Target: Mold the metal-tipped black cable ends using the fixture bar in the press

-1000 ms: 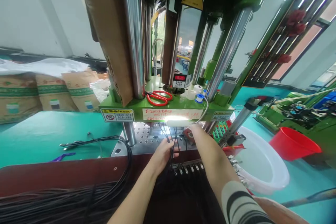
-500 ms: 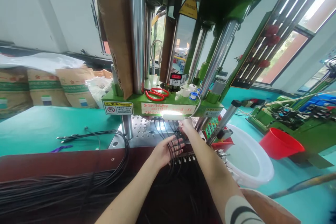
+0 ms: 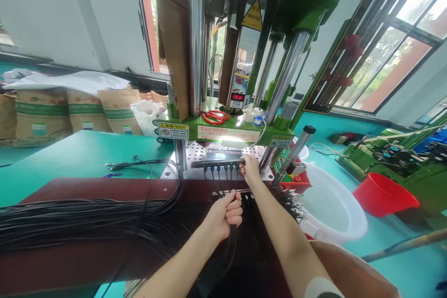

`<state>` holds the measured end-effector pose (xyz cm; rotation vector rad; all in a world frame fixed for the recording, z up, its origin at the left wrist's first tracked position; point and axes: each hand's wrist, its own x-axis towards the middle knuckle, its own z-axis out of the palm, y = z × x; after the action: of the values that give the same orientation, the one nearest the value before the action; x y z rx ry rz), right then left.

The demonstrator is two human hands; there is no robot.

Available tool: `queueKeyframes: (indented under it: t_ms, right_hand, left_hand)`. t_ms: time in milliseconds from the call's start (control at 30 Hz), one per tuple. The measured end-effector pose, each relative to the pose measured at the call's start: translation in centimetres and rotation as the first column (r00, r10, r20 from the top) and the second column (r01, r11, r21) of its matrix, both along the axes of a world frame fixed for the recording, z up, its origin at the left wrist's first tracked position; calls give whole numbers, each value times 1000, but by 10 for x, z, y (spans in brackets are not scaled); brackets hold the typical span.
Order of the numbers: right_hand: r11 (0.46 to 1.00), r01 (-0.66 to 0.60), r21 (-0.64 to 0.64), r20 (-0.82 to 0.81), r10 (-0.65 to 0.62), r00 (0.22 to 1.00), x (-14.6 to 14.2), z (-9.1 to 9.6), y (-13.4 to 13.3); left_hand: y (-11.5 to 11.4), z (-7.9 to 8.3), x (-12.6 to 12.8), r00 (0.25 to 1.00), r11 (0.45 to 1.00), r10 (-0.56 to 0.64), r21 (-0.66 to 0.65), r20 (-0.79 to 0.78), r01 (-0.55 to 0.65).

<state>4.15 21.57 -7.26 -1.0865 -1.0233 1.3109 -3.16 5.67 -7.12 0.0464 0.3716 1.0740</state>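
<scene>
My right hand (image 3: 250, 168) grips the right end of a dark bar-shaped mould strip (image 3: 217, 164), held level in front of the press opening. Several black cables (image 3: 215, 180) hang from the strip's front edge by their connector ends. Below it, my left hand (image 3: 225, 214) is closed around these cables, which run down past the fist into the dark area beneath. Behind the strip lies the perforated metal plate (image 3: 192, 151) of the green press (image 3: 242, 136), with a lit lamp above it. Another strip is partly visible just behind my left hand.
A thick bundle of black cables (image 3: 87, 223) lies along the brown bench (image 3: 87, 188) at left. Red-handled scissors (image 3: 214, 117) rest on the press ledge. To the right stand a steel post (image 3: 296, 151), a white tub (image 3: 359, 212) and a red bucket (image 3: 384, 193).
The mould strip has come out of the press opening toward me in my right hand. My left hand has gone from loosely spread to closed on the cables, slightly lower. The camera view has shifted.
</scene>
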Motion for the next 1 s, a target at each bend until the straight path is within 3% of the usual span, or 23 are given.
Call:
queueKeyframes:
  t_ms: [200,367,467,567,633,733,833,1000]
  right_hand:
    - [999,45,8,-27,-45,999,10,5,-4]
    - [998,57,32,-17,-56,998,22,7,-11]
    - [996,80,25,-8,-80,997,28,2,-11]
    - [993,120,25,-5,-119,993,37,-6,-5]
    - [990,137,32,8,-137,990,44,-11,1]
    - [993,116,35,66,-118,991,54,-20,7]
    - [999,43,23,166,-46,985,66,-27,9]
    - [983,-186,4,395,169,903,92,-32,13]
  left_hand:
    - [-44,-18,3,989,994,-43,95,-139,57]
    - [-58,-24,5,980,986,-100,116,-174,121]
    - [-71,-21,7,960,965,-214,115,-182,237]
    - [-88,-20,11,914,906,-324,199,-243,374]
    - [-95,-22,14,914,903,-278,244,-295,353]
    - [-95,-28,18,896,943,-95,249,-433,220]
    - [-86,-32,16,742,945,143,313,-655,93]
    - [-77,-36,-3,303,842,509,538,-806,18]
